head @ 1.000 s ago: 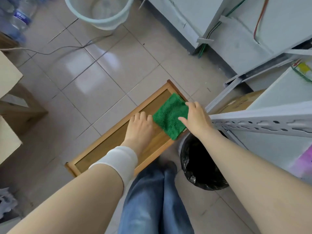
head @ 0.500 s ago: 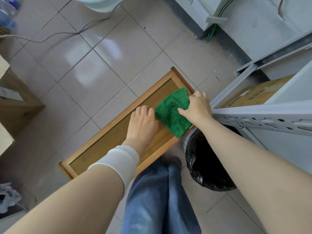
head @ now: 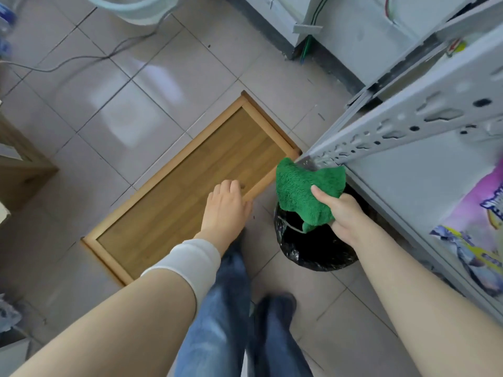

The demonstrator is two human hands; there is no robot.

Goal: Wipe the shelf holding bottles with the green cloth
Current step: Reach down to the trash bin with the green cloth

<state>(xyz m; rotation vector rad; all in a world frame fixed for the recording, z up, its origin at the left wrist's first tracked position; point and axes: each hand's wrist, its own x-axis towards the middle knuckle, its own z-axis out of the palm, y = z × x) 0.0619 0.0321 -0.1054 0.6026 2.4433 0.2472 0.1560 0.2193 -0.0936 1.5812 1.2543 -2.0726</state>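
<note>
The green cloth (head: 302, 191) is lifted off the wooden shelf board (head: 174, 186) and hangs over the black bin, pinched between the thumb and fingers of my right hand (head: 344, 213). My left hand (head: 224, 209) rests flat on the near right edge of the board, fingers straight. The wooden board lies on the tiled floor with a raised frame around it and nothing on it. No bottles stand on it.
A bin lined with a black bag (head: 313, 246) stands beside the board's right end. A grey metal rack (head: 408, 123) fills the right side, with a purple packet (head: 479, 229) on it. A pale basin (head: 136, 9) and a cable (head: 81, 59) lie farther off. My legs (head: 231, 317) are below.
My right hand has gripped the cloth and lifted it off the board, moving it right over the bin. My left hand slid toward the board's near edge.
</note>
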